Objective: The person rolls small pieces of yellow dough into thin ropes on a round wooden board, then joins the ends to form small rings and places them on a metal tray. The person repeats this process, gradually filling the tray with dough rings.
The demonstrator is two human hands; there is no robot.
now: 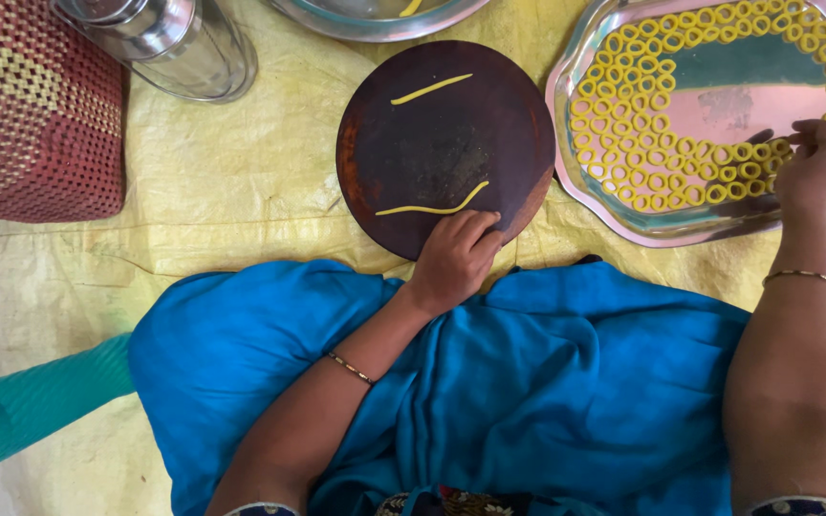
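Observation:
A round dark wooden board (445,143) lies in front of me with two thin yellow dough strips on it, one near its far edge (430,89) and one near its near edge (434,206). My left hand (455,258) rests with curled fingers on the board's near rim, just below the nearer strip. My right hand (820,164) reaches over the near right edge of a steel tray (566,143) and pinches at one of the several yellow dough rings (642,124) laid in rows there.
A woven red and yellow basket (35,105) stands at the far left. A steel container (174,43) lies beside it. Another steel dish (375,19) sits beyond the board. A yellow sheet (241,162) covers the floor; blue cloth (547,373) drapes my lap.

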